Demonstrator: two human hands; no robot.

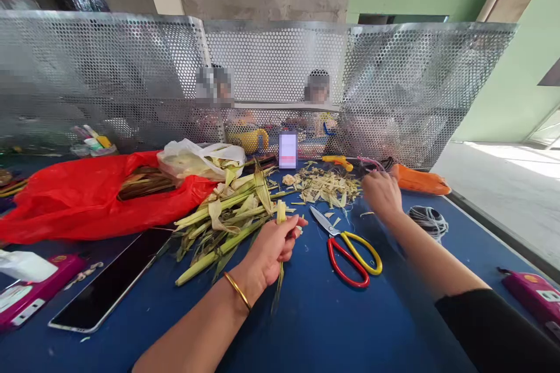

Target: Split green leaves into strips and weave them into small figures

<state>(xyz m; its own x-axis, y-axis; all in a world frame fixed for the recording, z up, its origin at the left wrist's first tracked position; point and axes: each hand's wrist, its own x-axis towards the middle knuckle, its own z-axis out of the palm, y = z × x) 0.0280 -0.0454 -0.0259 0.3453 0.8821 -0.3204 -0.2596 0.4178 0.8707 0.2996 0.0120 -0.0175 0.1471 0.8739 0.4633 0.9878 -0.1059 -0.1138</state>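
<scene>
My left hand (pixel 272 245), with a gold bangle on the wrist, is closed round a folded green leaf strip (pixel 280 213) whose long tail hangs below the fist. A pile of green and yellow leaf stalks (pixel 227 215) lies just left of it. My right hand (pixel 381 192) reaches far across the blue table (pixel 306 315). Its fingers curl at the edge of a heap of leaf trimmings (pixel 326 185), beside thin pink cords; whether they hold anything is hidden. Red and yellow handled scissors (pixel 350 247) lie between my two arms.
A red plastic bag (pixel 79 198) with dry leaves and a white bag (pixel 196 160) lie at the left. A dark phone (pixel 109 285) and pink cases (pixel 30 291) lie near the front left; another pink case (pixel 531 294) lies at the right. A thread spool (pixel 429 220), an orange object (pixel 420 180), a lit phone (pixel 287 150). People sit behind the perforated metal screen (pixel 280 70).
</scene>
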